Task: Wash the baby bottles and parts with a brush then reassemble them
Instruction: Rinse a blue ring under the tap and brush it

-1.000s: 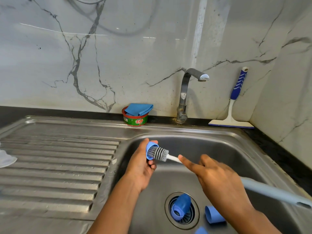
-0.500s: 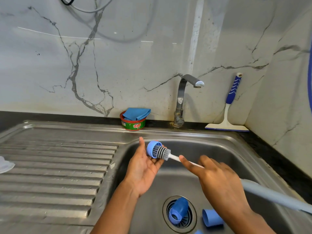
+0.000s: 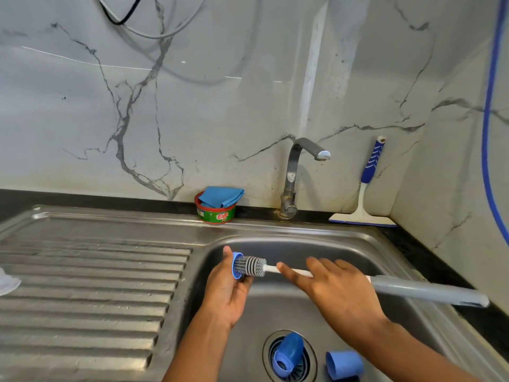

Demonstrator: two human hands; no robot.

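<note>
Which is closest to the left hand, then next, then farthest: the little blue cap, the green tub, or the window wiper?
1. The little blue cap, held in the left hand.
2. The green tub, behind the sink by the wall.
3. The window wiper, in the far right corner.

One label can be read — "Exo", printed in white on red across the green tub [image 3: 216, 215]. No other text is legible.

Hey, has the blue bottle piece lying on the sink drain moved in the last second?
No. The blue bottle piece still lies on the drain strainer, same spot as before; only the view shifted.
</note>
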